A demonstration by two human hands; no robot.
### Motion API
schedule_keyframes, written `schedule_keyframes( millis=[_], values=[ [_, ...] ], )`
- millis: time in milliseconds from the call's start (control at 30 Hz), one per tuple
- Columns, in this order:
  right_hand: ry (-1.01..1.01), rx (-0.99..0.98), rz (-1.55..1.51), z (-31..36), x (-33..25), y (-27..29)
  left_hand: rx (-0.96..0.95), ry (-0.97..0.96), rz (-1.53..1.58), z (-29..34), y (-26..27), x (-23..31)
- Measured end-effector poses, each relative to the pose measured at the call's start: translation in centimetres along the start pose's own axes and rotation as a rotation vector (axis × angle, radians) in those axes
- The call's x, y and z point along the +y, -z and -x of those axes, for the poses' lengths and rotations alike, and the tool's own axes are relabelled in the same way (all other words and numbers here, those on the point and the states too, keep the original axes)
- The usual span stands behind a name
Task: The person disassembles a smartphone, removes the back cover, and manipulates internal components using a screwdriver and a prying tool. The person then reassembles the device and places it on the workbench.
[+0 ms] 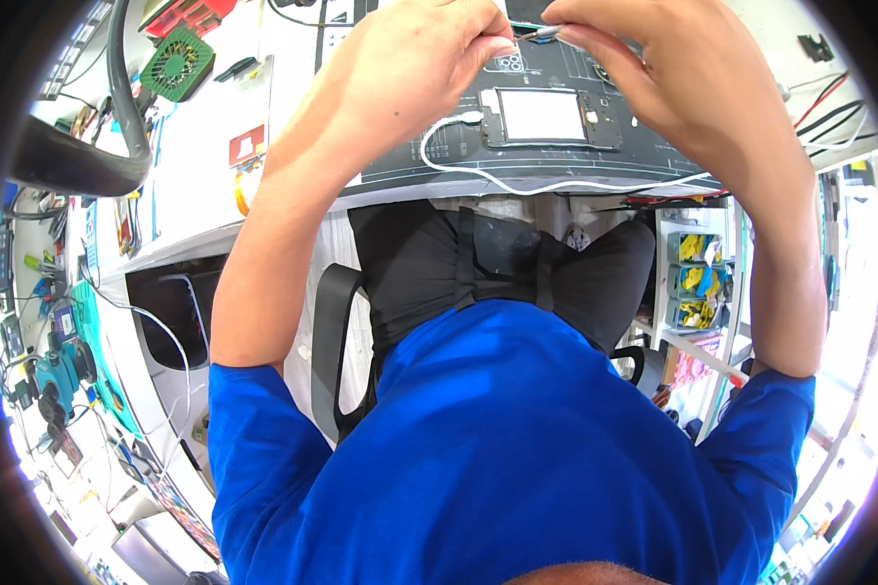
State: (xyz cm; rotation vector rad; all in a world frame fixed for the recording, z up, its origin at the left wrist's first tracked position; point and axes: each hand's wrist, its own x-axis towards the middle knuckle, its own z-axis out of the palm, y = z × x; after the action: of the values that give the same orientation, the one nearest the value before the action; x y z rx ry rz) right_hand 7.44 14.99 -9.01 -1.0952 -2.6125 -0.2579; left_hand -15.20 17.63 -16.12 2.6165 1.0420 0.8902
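My left hand [449,49] is raised over the far part of a black work mat [400,161], thumb and fingers pinched together. What they hold, if anything, is too small to make out. My right hand [622,44] comes in from the right, gripping a slim grey pointed tool [544,33] whose tip reaches my left fingertips. Between my forearms lies an opened phone [541,117] with a dark frame and a bright white rectangle in its middle. A white cable [505,183] runs along the mat's near edge, and its plug meets the phone's left end.
On the left stand a green fan [178,64] and a red parts box [187,16]. A thick black curved arm [127,97] rises there. A red card [247,145] lies on the white table [200,200]. Bins with yellow packets [696,283] sit below right.
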Motion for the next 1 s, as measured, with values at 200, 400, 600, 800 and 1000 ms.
schedule_keyframes(
  millis=[200, 400, 600, 800, 1000],
  values=[
    [-0.331, -0.242, -0.272, -1.2, 0.3, -0.1, -0.06, 0.292, 0.292, 0.2, -0.7, -0.3],
    [0.114, -0.004, -0.088, -0.7, 0.9, -1.0, -0.054, 0.148, 0.121, 1.6, -2.3, -1.7],
    [0.008, -0.125, 0.046, -1.8, 1.5, -2.3, -0.081, 0.126, 0.046, 1.2, -1.8, -1.4],
    [-0.08, -0.235, -0.016, -0.5, 3.2, -4.9, -0.166, 0.084, 0.064, -0.5, -4.4, -0.3],
    [-0.004, -0.249, 0.086, -1.6, 1.0, -6.7, -0.119, 0.281, 0.229, 0.4, -5.9, -0.8]
  ],
)
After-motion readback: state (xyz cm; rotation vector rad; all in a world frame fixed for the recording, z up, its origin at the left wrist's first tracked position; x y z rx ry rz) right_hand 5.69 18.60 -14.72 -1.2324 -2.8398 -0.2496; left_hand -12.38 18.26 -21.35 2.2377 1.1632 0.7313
